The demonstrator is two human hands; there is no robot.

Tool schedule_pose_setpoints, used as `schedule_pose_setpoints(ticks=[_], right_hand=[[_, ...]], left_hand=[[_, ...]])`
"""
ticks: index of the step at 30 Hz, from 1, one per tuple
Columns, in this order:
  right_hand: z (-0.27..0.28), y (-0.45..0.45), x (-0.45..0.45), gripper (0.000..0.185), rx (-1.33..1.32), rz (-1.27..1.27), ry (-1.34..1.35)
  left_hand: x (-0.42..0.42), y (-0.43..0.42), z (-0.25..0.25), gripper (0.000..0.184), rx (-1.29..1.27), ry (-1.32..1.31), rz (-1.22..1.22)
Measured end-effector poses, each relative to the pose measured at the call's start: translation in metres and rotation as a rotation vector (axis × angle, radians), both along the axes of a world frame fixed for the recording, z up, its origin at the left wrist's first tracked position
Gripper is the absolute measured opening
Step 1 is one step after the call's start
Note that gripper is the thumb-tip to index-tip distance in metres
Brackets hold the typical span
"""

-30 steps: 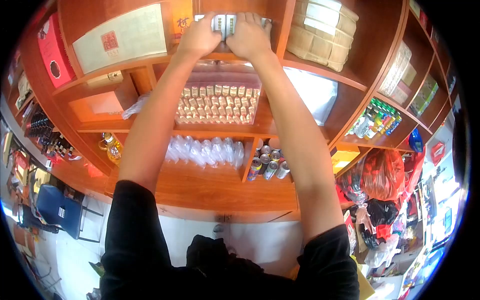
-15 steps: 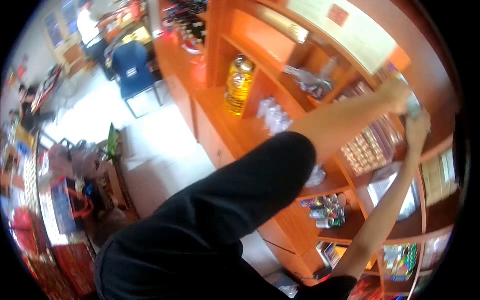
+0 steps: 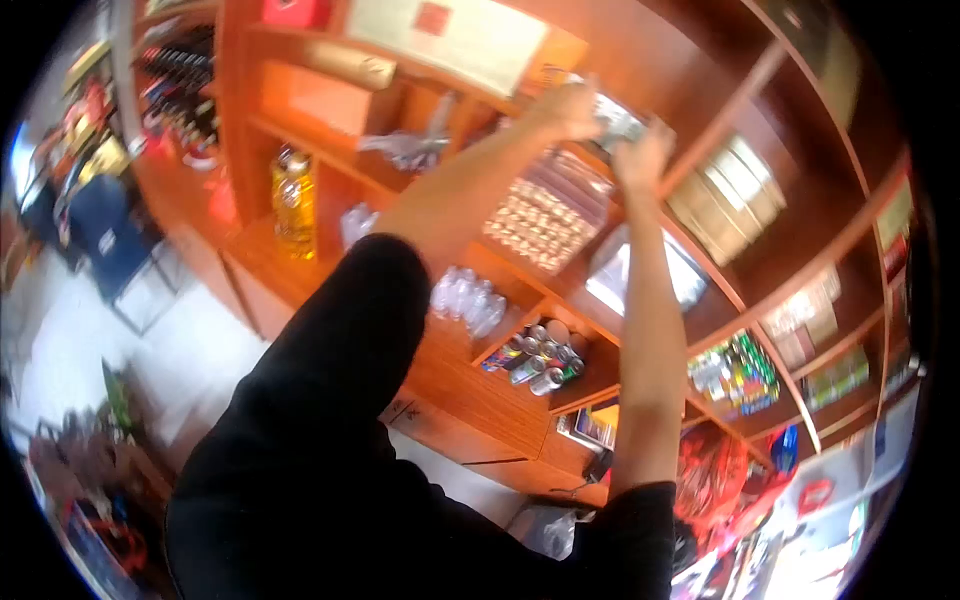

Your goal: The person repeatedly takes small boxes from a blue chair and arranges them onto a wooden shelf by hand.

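– Wooden shelving (image 3: 236, 110) stretches across in front of you, with a dark blue chair (image 3: 105, 230) off to the left. Where are your hands?
– Both reach into an upper compartment (image 3: 640, 45): my left hand (image 3: 572, 110) by one end of a pale pack (image 3: 617, 118), my right hand (image 3: 645, 155) by the other.
– So the pack sits where, exactly?
– Between my hands, above the rows of gold-coloured pieces (image 3: 540, 225) and left of a brown wrapped bundle (image 3: 715, 215).
– And your fingers?
– Bent, both sets, but blurred. I can't tell whether they grip the pack or only touch it.
– Lower down?
– Clustered cans (image 3: 535, 355), and farther left, a bottle of yellow liquid (image 3: 293, 210).
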State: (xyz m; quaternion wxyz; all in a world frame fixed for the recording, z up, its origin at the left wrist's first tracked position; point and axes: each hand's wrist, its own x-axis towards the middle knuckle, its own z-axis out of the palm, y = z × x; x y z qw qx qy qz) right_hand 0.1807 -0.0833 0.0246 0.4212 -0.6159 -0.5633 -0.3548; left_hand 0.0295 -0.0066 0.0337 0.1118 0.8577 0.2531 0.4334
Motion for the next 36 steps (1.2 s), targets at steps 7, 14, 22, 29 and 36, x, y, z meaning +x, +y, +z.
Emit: schedule_pose_setpoints(ticks=[7,14,22,29,36], right_hand=[[0.009,-0.014,-0.031,0.057,-0.061,-0.062,0.227],[0.003,-0.012,-0.031,0.054,-0.030,-0.087,0.195],[0.002,-0.015,-0.040,0.050,-0.141,-0.204,0.273],[0.000,-0.020,-0.050,0.053,-0.147,-0.310,0.143],[0.001,-0.007,-0.034,0.066,-0.225,-0.158,0.260]], left_hand=[[0.011,0.014,-0.005,0.069,0.025,-0.086,0.006],[0.014,0.019,-0.003,0.060,0.121,-0.209,-0.038],[0.013,0.019,-0.002,0.050,0.014,-0.051,0.014],[0.018,0.024,0.004,0.047,0.054,0.052,0.100],[0.015,0.030,-0.010,0.033,0.032,-0.009,0.014]])
